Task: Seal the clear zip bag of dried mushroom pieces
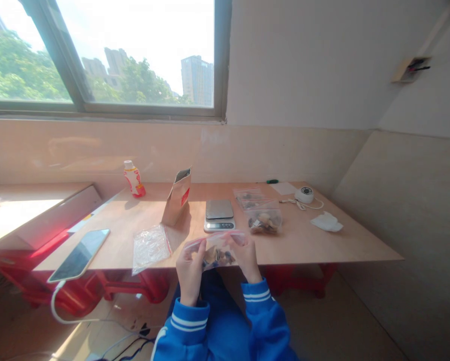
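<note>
My left hand (190,271) and my right hand (244,256) both pinch the top edge of a clear zip bag (215,250) with dark brown pieces inside, held just over the near edge of the wooden table (322,245). Blue sleeves with white stripes cover both wrists. Just beyond the bag sits a small digital scale (219,214). An empty clear zip bag (150,246) lies flat to the left of my hands. A filled clear bag (264,220) rests right of the scale, with more flat bags (249,197) behind it.
A brown paper pouch (178,196) stands open left of the scale. A small drink bottle (134,179) stands at the back left. A phone (80,254) with a cable lies at the left edge. A white round device (304,194), crumpled tissue (326,222) and pen (272,181) lie at right.
</note>
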`<state>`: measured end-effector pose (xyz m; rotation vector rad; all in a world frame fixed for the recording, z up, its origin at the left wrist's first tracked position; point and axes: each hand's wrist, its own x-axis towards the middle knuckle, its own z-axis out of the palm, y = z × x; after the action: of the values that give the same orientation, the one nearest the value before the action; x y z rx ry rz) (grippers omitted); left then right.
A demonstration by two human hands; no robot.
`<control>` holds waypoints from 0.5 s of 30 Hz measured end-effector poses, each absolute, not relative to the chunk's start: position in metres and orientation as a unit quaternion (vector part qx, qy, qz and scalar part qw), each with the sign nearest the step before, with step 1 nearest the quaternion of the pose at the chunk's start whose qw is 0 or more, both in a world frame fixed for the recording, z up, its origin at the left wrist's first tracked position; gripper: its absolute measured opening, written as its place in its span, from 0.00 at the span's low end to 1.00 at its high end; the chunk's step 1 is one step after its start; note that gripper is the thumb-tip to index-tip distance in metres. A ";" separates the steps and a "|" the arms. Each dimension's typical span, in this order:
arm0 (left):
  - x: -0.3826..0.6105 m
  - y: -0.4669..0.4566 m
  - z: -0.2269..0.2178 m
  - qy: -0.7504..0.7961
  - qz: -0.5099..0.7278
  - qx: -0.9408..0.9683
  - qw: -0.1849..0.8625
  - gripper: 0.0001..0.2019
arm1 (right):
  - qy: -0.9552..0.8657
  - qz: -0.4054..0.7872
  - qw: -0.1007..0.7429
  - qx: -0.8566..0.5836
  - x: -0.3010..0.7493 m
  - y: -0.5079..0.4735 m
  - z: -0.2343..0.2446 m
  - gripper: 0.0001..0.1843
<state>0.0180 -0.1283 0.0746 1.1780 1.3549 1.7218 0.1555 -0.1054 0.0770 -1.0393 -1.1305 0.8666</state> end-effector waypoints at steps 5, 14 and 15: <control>0.018 -0.128 0.072 0.480 0.668 0.433 0.368 0.14 | -0.471 0.411 0.654 -0.425 0.157 -0.107 0.075 0.12; 0.022 -0.129 0.082 0.443 0.636 0.443 0.451 0.14 | -0.523 0.442 0.609 -0.400 0.158 -0.106 0.076 0.12; 0.023 -0.129 0.084 0.440 0.631 0.448 0.455 0.13 | -0.533 0.441 0.601 -0.400 0.157 -0.106 0.077 0.12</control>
<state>0.0229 -0.1287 0.0836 1.1041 1.0858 1.5576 0.1572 -0.1056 0.0771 -0.9274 -1.2356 1.0217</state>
